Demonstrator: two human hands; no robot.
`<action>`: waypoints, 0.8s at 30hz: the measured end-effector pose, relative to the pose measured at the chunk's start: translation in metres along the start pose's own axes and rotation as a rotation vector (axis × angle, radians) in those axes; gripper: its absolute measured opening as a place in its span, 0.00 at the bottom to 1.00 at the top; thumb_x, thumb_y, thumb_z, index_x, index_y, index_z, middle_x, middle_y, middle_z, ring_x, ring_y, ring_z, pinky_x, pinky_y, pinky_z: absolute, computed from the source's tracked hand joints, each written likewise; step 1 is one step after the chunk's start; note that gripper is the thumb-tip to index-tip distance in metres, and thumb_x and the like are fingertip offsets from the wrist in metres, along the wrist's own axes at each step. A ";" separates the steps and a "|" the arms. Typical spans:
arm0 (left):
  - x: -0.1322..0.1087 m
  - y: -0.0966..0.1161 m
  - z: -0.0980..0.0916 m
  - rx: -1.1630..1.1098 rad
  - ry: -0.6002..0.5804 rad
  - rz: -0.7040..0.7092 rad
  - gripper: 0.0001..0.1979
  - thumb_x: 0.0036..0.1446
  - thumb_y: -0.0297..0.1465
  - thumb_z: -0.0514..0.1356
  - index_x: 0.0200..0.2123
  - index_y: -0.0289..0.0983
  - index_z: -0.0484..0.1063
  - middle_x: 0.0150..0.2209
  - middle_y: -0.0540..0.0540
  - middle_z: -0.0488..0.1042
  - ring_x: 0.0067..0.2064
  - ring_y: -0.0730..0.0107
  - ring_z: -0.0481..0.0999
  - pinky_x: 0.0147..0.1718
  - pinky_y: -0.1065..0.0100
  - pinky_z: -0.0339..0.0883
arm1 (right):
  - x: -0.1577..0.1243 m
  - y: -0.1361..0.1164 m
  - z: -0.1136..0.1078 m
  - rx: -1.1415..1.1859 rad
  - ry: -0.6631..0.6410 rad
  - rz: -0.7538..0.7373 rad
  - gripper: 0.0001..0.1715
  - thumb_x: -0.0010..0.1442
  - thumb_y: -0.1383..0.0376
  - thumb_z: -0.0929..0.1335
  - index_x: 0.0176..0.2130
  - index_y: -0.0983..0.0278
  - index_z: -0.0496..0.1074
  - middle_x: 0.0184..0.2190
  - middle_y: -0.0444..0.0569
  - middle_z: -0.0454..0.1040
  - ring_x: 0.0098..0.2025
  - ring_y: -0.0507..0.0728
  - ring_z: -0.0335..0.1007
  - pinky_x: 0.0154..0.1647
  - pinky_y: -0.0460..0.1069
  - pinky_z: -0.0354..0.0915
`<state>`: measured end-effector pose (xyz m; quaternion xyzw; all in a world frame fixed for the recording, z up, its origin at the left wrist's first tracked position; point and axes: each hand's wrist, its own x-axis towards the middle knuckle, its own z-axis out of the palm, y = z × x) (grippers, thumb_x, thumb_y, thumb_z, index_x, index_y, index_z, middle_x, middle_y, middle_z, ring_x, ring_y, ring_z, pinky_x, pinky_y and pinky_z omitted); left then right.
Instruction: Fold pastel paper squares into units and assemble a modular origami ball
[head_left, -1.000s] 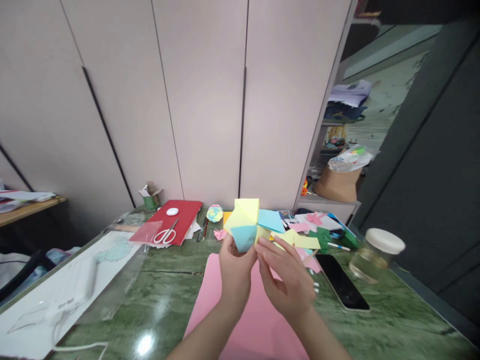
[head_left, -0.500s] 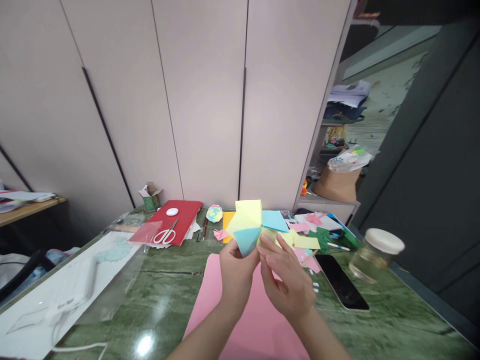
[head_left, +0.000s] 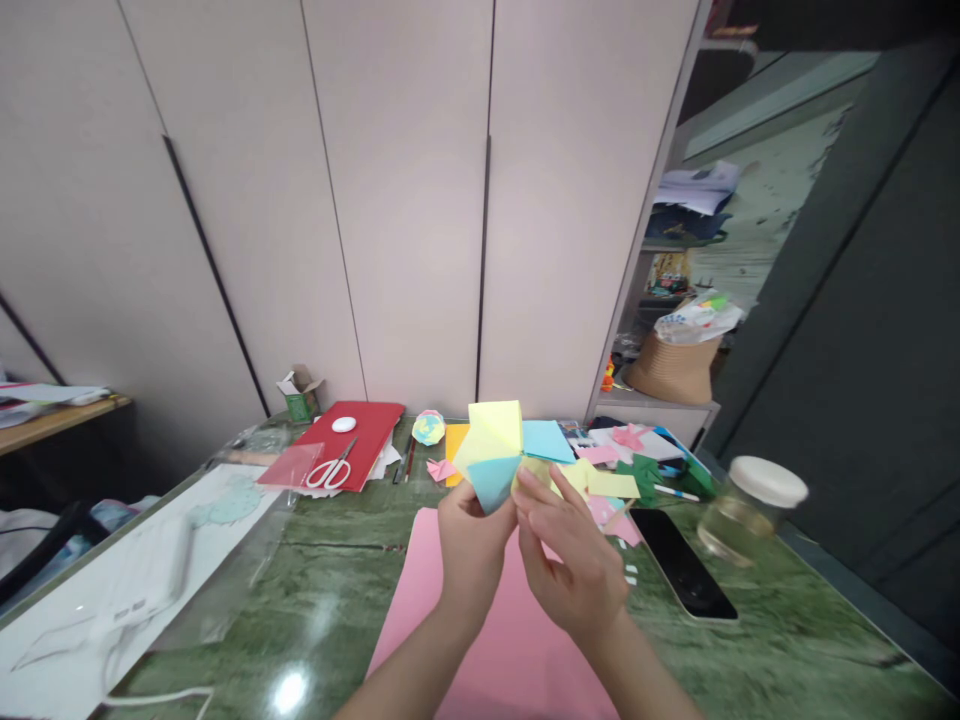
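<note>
Raised over a pink sheet (head_left: pixel 495 640) is a folded paper model (head_left: pixel 495 428) with pale yellow and light blue flaps. My left hand (head_left: pixel 472 540) grips it from below, thumb and fingers closed by the front blue flap. My right hand (head_left: pixel 570 555) pinches a yellow flap at the model's lower right, its fingers close together. The fingertips partly cover that flap. Behind the hands, a pink folded paper piece (head_left: pixel 441 469) and a round multicoloured paper piece (head_left: pixel 429 428) lie on the green table.
White-handled scissors (head_left: pixel 330 472) rest on a red folder (head_left: pixel 360 425) at left. To the right are a black phone (head_left: pixel 682 563), a lidded jar (head_left: pixel 750 510) of pale liquid and scattered paper pieces (head_left: pixel 613 486). A plastic sleeve (head_left: pixel 225 590) covers the left side; cabinet doors (head_left: pixel 405 200) stand behind.
Almost nothing differs. Both hands keep their hold on the paper model, and my right fingers have shifted very slightly to the left.
</note>
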<state>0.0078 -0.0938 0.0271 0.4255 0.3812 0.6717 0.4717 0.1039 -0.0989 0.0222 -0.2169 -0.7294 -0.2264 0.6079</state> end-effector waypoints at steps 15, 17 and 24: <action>-0.001 0.003 0.001 0.052 0.062 -0.012 0.07 0.39 0.26 0.64 0.17 0.33 0.68 0.16 0.56 0.61 0.22 0.78 0.59 0.22 0.75 0.56 | -0.004 0.001 0.001 0.043 -0.038 0.134 0.21 0.52 0.82 0.63 0.41 0.63 0.67 0.34 0.49 0.79 0.45 0.60 0.73 0.56 0.66 0.59; -0.001 0.003 0.001 0.063 0.058 -0.018 0.07 0.39 0.26 0.64 0.17 0.33 0.67 0.16 0.56 0.60 0.21 0.78 0.58 0.21 0.75 0.56 | -0.004 0.001 0.001 0.033 -0.056 0.132 0.21 0.51 0.83 0.63 0.41 0.63 0.67 0.34 0.49 0.79 0.45 0.61 0.73 0.57 0.66 0.59; -0.002 0.003 0.001 0.112 -0.026 -0.009 0.09 0.44 0.26 0.60 0.17 0.34 0.63 0.17 0.55 0.54 0.23 0.78 0.54 0.22 0.74 0.53 | -0.002 0.002 0.002 0.035 -0.071 0.143 0.24 0.50 0.85 0.62 0.42 0.63 0.66 0.34 0.50 0.79 0.45 0.62 0.73 0.61 0.63 0.54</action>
